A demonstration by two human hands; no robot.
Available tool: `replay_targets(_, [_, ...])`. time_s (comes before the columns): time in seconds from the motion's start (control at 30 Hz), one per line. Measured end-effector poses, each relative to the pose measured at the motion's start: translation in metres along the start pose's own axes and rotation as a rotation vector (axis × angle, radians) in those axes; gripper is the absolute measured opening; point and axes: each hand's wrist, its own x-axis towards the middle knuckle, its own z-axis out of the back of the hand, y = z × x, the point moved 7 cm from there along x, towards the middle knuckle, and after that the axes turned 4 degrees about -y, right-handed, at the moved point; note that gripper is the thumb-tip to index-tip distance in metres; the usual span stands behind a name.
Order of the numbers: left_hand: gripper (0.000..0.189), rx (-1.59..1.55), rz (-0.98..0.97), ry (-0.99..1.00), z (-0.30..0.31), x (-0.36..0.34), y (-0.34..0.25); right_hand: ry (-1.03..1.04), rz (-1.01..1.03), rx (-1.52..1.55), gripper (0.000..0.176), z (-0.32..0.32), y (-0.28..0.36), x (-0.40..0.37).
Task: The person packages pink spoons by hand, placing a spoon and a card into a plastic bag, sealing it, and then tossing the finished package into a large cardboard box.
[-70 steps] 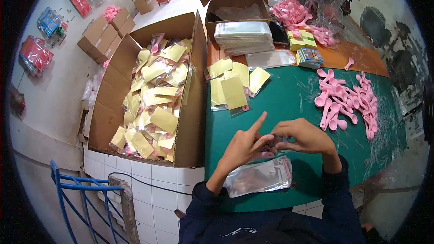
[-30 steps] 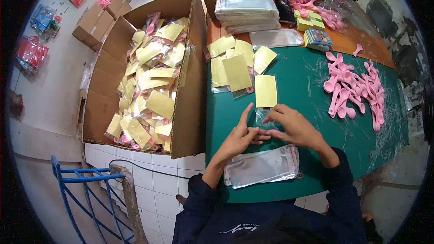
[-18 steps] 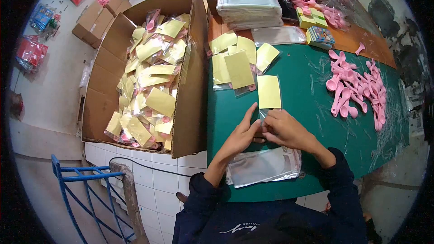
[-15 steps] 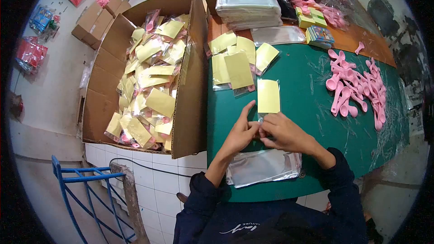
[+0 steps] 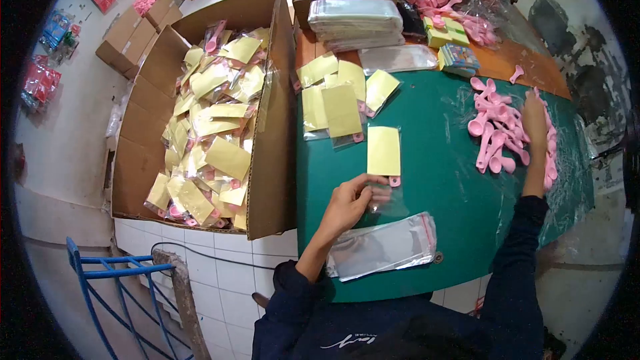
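My left hand [image 5: 355, 201] pinches the lower end of a clear plastic bag [image 5: 387, 205], and some fingers show through the film. Inside the bag lies a yellow card [image 5: 383, 151], with the pink end of a spoon handle [image 5: 395, 181] poking out below it. Far to the right, my right hand [image 5: 534, 119] is over the heap of pink measuring spoons [image 5: 497, 123], its fingertips among them and partly hidden. In front of my body rests a stack of clear bags [image 5: 383, 247].
Several filled bags with yellow cards [image 5: 341, 110] lie at the upper left of the green table [image 5: 440, 187]. A large cardboard box [image 5: 273, 147] full of similar packs stands left. Behind are stacked plastic bags [image 5: 357, 20] and small card stacks [image 5: 460, 59].
My right hand has left the bag and moved right to the spoon heap. My left hand stays at the bag's lower end. The whole view has shifted slightly.
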Motion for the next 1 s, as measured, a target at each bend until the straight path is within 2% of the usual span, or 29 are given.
replay_targets(0.07, [0.028,0.111,-0.030,-0.023,0.001,-0.002,-0.010,0.067,-0.162,0.406,0.019,0.010,0.025,-0.010])
replay_targets(0.17, [0.029,0.055,-0.029,0.008,-0.003,0.000,-0.013,0.298,0.129,0.855,0.051,0.077,0.218,-0.017])
replay_targets(0.2, [0.029,0.033,-0.028,0.022,-0.005,-0.001,-0.015,0.538,0.038,1.044,0.059,0.079,0.261,-0.038])
replay_targets(0.23, [0.029,-0.140,-0.002,0.049,-0.009,-0.003,-0.016,0.522,0.093,1.052,0.055,0.089,0.290,-0.052])
replay_targets(0.27, [0.029,-0.150,0.014,0.060,-0.009,-0.004,-0.017,0.510,0.150,1.059,0.051,0.092,0.306,-0.062])
replay_targets(0.33, [0.029,-0.179,0.059,0.086,-0.012,-0.009,-0.016,0.523,0.160,1.062,0.039,0.085,0.311,-0.071])
replay_targets(0.37, [0.027,-0.166,0.045,0.160,-0.015,-0.010,-0.019,0.523,0.166,1.058,0.034,0.083,0.311,-0.073])
replay_targets(0.47, [0.027,-0.155,0.122,0.176,-0.014,-0.016,-0.026,0.569,0.037,1.180,0.021,0.076,0.300,-0.072])
replay_targets(0.5, [0.027,-0.124,0.094,0.120,-0.010,-0.014,-0.021,0.587,0.014,1.204,0.020,0.074,0.299,-0.072])
replay_targets(0.6, [0.025,0.433,-0.167,0.011,-0.009,-0.011,-0.029,0.664,-0.076,1.305,0.019,0.069,0.297,-0.078])
replay_targets(0.77, [0.013,0.514,-0.173,-0.069,-0.009,-0.009,-0.031,0.868,-0.315,1.571,0.011,0.049,0.295,-0.093])
replay_targets(0.87, [0.014,0.494,-0.165,-0.140,-0.005,-0.008,-0.027,0.862,-0.390,1.671,0.009,0.044,0.297,-0.097])
replay_targets(0.97, [0.016,0.541,-0.164,-0.181,-0.002,-0.006,-0.022,0.914,-0.645,1.664,0.010,0.039,0.300,-0.106])
replay_targets(1.0, [0.016,0.526,-0.153,-0.201,-0.001,-0.006,-0.022,0.898,-0.657,1.632,0.010,0.038,0.299,-0.105])
